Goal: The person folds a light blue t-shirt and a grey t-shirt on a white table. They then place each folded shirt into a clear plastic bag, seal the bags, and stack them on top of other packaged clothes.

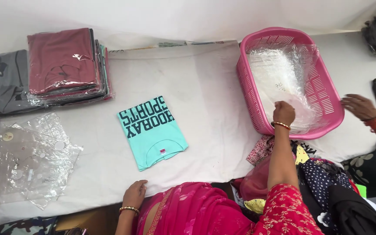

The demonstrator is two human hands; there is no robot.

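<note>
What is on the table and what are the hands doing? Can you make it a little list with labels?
Left hand: rests on the table's near edge, holding nothing.
Right hand: reaches into the pink basket, fingers on the clear plastic bags inside.
Folded shirt: turquoise with dark lettering, lying flat on the white table cover.
Packed stack: bagged folded clothes, maroon on top, far left.
Empty bags: clear plastic, near left.
Another person's hand: beside the basket's right rim.

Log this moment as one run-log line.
left hand: resting on table edge | right hand: on clear plastic bags in pink basket | folded teal shirt: mid-table
</note>
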